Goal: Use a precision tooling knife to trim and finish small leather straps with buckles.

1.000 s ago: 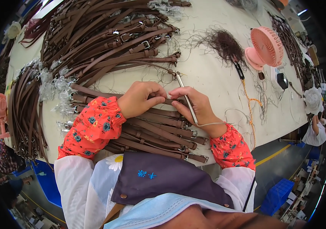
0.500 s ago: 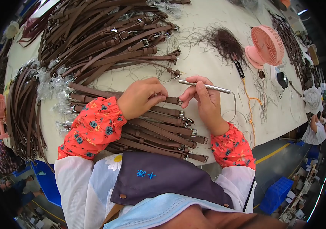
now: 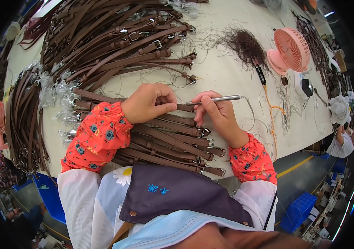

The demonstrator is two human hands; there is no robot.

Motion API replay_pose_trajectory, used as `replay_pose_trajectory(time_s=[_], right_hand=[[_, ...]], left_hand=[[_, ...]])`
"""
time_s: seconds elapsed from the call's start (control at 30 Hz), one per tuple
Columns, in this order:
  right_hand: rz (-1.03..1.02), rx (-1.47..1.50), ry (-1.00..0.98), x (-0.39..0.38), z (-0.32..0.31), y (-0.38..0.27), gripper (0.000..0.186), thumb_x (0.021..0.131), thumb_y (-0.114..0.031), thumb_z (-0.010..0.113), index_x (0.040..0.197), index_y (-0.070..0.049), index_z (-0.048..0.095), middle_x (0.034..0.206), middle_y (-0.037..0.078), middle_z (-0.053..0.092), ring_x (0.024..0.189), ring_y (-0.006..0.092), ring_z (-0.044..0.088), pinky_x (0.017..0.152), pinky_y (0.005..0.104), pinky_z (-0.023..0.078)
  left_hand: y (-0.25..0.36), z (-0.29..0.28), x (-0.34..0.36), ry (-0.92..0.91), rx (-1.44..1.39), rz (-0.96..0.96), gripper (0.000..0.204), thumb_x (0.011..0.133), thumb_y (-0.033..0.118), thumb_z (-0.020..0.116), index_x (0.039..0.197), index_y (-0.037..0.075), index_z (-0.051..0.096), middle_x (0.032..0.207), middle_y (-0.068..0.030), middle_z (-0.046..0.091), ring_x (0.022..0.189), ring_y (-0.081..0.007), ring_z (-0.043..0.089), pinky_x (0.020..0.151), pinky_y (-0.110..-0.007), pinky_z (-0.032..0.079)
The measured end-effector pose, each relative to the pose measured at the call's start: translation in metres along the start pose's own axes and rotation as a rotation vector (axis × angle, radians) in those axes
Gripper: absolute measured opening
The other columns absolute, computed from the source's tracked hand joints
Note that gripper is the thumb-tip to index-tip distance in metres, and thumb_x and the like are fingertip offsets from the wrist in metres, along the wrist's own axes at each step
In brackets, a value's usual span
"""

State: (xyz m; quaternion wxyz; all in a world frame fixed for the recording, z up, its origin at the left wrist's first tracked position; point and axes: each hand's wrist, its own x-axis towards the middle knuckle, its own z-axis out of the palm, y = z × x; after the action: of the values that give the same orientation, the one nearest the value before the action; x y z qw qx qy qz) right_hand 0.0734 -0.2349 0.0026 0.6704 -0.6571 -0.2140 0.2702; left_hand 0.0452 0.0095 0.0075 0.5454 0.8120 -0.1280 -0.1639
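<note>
My left hand (image 3: pixel 149 104) is closed in a pinch on a brown buckled strap (image 3: pixel 184 108). Between thumb and fingers, my right hand (image 3: pixel 215 114) grips a slim silver pen-shaped tool (image 3: pixel 229 98) with a thin cord (image 3: pixel 253 112) trailing from its rear. The tool's tip lies at the strap, close to its buckle end, though my fingers partly cover the buckle. Whether the tip touches the strap I cannot tell. Below both hands, more brown straps (image 3: pixel 166 139) lie side by side, their buckles pointing right.
A large heap of brown straps (image 3: pixel 102 45) covers the far left, with another bundle (image 3: pixel 27 120) nearer. At the far right are a tangle of dark threads (image 3: pixel 245 45), black-handled snips (image 3: pixel 260 75) on an orange cord (image 3: pixel 271 118) and a pink fan (image 3: pixel 291 50).
My right hand has shifted left, bringing the silver tool's tip over to the strap beside the buckle. My left hand has drawn slightly left, still pinching the strap.
</note>
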Motion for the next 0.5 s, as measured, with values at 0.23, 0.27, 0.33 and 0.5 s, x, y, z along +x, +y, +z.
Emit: replay_pose_trajectory(time_s=[0.23,0.27,0.33,0.5], right_hand=[[0.008,0.030,0.003,0.0003,0.0007,0.0035,0.034,0.103,-0.030,0.044,0.105,0.001,0.058,0.070,0.005,0.062,0.058,0.0100,0.058,0.057,0.0222,0.047],[0.000,0.038,0.011,0.0004,0.0010,0.0038,0.036,0.102,-0.032,0.046,0.104,0.001,0.059,0.069,0.004,0.062,0.058,0.0090,0.058,0.055,0.0214,0.047],[0.002,0.041,0.014,0.0005,0.0015,0.0040,0.036,0.102,-0.032,0.046,0.104,0.001,0.059,0.069,0.004,0.062,0.058,0.0090,0.058,0.055,0.0214,0.047],[-0.003,0.040,0.013,0.0002,0.0009,0.0039,0.036,0.102,-0.032,0.046,0.104,0.001,0.060,0.069,0.004,0.062,0.058,0.0091,0.058,0.055,0.0217,0.047]], left_hand=[[0.0001,0.0011,-0.0004,-0.008,0.000,0.016,0.012,0.084,0.014,0.070,0.088,0.003,0.067,0.077,-0.0043,0.064,0.068,-0.0113,0.059,0.063,-0.026,0.048],[0.0004,0.0010,-0.0003,-0.008,0.000,0.017,0.012,0.084,0.014,0.070,0.088,0.003,0.067,0.077,-0.0043,0.064,0.068,-0.0113,0.059,0.063,-0.026,0.048],[0.0010,0.0008,-0.0002,-0.018,0.021,0.030,0.012,0.084,0.014,0.070,0.087,0.003,0.068,0.077,-0.0040,0.063,0.067,-0.0112,0.059,0.063,-0.026,0.048],[0.0059,-0.0011,-0.0003,-0.060,0.043,-0.016,0.006,0.086,0.009,0.069,0.086,0.003,0.067,0.083,-0.0015,0.061,0.073,-0.0078,0.058,0.067,-0.023,0.047]])
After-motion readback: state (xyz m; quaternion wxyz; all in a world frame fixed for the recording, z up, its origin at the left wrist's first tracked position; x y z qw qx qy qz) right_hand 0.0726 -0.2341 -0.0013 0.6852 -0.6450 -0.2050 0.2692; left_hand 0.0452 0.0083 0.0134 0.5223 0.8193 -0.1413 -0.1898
